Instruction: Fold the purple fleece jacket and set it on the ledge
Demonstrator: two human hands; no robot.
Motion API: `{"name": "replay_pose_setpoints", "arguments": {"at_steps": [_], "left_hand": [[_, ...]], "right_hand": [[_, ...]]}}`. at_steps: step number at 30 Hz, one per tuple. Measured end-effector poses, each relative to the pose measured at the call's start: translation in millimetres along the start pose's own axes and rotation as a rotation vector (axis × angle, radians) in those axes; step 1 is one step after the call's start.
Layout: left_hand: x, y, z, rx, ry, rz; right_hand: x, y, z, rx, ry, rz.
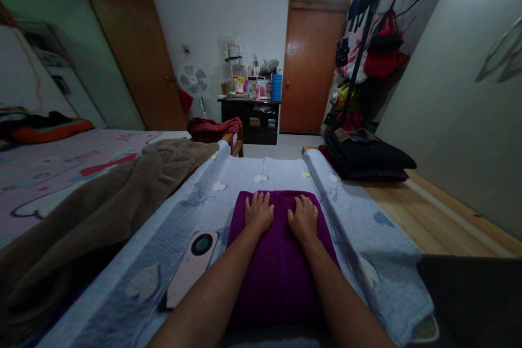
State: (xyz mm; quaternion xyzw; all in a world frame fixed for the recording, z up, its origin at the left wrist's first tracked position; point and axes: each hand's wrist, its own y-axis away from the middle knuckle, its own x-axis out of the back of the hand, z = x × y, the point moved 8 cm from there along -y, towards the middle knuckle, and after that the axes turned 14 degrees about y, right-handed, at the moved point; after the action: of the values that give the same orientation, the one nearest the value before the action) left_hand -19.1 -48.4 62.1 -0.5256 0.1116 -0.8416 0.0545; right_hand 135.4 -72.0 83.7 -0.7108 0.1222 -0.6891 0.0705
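A folded purple cloth (281,272) lies on a grey-blue sheet with heart patterns (261,168). On its upper left part rests my left hand (260,212), palm down with fingers spread. My right hand (304,217) lies flat on the upper right part, its fingers also apart. Neither hand grips anything. A seam runs down the cloth between the two hands. Left of the cloth, beside my left forearm, a pink phone (191,272) with a round black camera ring lies on the sheet.
A brown blanket (150,179) is heaped at the left on a pink bed cover (61,163). Dark folded clothes (367,155) are stacked on wooden boards (432,212) at the right. A dark red cloth (214,129) sits beyond the sheet's far left corner.
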Motion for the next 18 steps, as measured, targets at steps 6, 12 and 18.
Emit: {"name": "replay_pose_setpoints", "arguments": {"at_steps": [6, 12, 18], "left_hand": [[19.1, 2.7, -14.3, 0.037, 0.020, -0.032], [44.8, 3.0, -67.1, 0.383, 0.229, 0.014], [47.7, -7.8, -95.7, 0.442, 0.454, 0.027]], "right_hand": [[-1.6, -3.5, 35.2, -0.253, -0.005, -0.088], [-9.3, -6.7, 47.3, -0.319, -0.096, -0.241], [-11.5, -11.9, 53.7, -0.313, -0.161, -0.252]]}}
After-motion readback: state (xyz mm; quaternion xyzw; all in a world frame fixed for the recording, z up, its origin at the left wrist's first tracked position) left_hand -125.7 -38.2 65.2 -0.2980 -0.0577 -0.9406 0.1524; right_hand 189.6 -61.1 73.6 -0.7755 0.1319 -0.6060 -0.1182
